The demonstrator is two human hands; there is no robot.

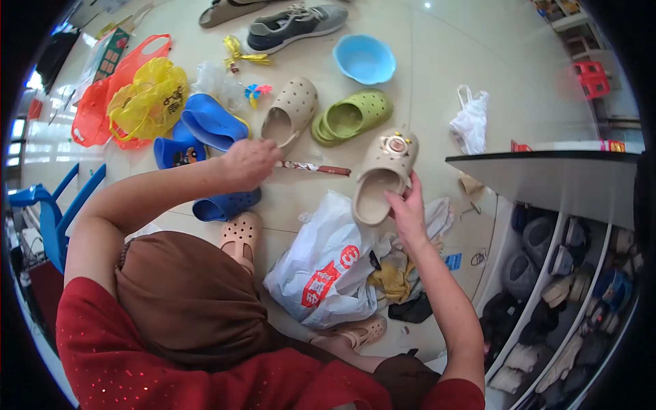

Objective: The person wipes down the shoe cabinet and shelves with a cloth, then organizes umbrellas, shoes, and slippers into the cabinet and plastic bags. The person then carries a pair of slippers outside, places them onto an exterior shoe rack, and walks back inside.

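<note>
1. Right hand, arm reaching forward, pinches the side of the charm-decorated clog, toe pointing away.
2. Left hand, elbow bent, curls at the plain beige clog's heel; whether gripping, I cannot tell.
3. Pale tiled floor beneath; shoe cabinet rightward.

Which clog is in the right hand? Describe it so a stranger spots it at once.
Start at the shoe rack on the picture's right side, then go left to the right hand. The held clog is beige, below and to the right of something green, the green clogs. Unlike the plainer beige clog near the left hand, it wears a shiny round charm.
</note>
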